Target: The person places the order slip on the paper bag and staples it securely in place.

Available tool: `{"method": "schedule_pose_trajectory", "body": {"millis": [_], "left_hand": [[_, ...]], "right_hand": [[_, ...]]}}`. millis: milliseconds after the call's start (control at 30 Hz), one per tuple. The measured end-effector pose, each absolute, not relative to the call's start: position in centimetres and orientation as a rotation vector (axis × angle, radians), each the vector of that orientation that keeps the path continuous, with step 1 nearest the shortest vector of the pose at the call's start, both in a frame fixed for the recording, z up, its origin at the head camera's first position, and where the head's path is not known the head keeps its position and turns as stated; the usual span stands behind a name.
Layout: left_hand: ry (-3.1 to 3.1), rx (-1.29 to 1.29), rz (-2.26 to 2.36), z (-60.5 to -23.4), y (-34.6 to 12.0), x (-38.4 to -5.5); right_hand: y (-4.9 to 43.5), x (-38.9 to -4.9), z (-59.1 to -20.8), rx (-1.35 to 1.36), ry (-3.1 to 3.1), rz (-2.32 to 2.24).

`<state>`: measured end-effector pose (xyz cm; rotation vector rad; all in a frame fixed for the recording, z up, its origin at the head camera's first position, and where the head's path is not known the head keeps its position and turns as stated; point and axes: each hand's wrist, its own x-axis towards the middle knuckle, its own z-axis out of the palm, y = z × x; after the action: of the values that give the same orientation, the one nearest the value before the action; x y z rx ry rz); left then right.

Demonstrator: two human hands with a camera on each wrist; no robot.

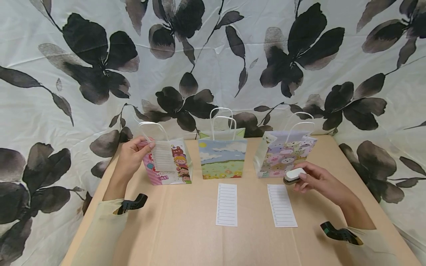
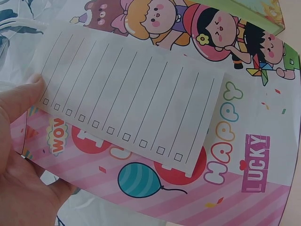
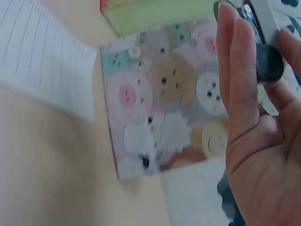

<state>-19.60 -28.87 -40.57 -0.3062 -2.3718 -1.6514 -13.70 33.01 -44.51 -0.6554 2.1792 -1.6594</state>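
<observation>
My left hand (image 1: 134, 153) pinches a lined checklist sheet (image 2: 127, 94) flat against the front of a pink-and-white cartoon gift bag (image 1: 183, 176). The thumb lies on the sheet's top end, and the other fingers are behind the bag's upper edge. In the head view my right hand (image 1: 316, 179) holds a small white stapler (image 1: 295, 174) with a dark base, in front of the animal-print gift bag (image 1: 279, 157). The right wrist view shows the stapler (image 3: 269, 61) partly hidden between fingers and thumb, with some metal showing inside.
Between the two other bags stands a meadow-print gift bag (image 1: 222, 159). Two more checklist sheets lie on the wooden table (image 1: 186, 229), one middle sheet (image 1: 227, 205) and one right sheet (image 1: 282, 205). A floral cloth (image 1: 216, 70) hangs behind the table.
</observation>
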Motion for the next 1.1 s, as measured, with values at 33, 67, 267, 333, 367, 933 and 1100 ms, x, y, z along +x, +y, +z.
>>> {"method": "schedule_pose_trajectory", "body": {"millis": [33,67,267,333,367,933,1100], "left_hand": [[-2.37,-0.306,-1.65,-40.6,-28.9,-19.6],[-2.369,-0.306,-1.649,-40.6,-28.8,-19.6],[-2.377,-0.292,-1.648,-40.5,-28.7,-19.4],[-2.38,-0.285,-1.651,-40.4,-28.7,-19.4],[-2.383,-0.282,-1.651,-40.4,-28.7,-19.4],[-2.385,-0.277,-1.641,-40.4,-28.6,-19.5],[-2.385,-0.263,-1.646,-40.4,-28.6,-19.4]], "right_hand": [[32.6,-13.7,-44.3,-0.643,2.176,-1.672],[32.2,-13.8,-44.0,-0.631,2.17,-1.691],[30.1,-14.3,-43.0,-0.613,2.111,-1.828],[29.4,-14.4,-42.6,-0.633,2.109,-1.85],[29.1,-14.6,-42.4,-0.645,2.11,-1.857],[23.0,-15.2,-38.5,-0.516,2.271,-1.761],[21.7,-15.3,-38.2,-0.636,2.21,-1.799]]}}
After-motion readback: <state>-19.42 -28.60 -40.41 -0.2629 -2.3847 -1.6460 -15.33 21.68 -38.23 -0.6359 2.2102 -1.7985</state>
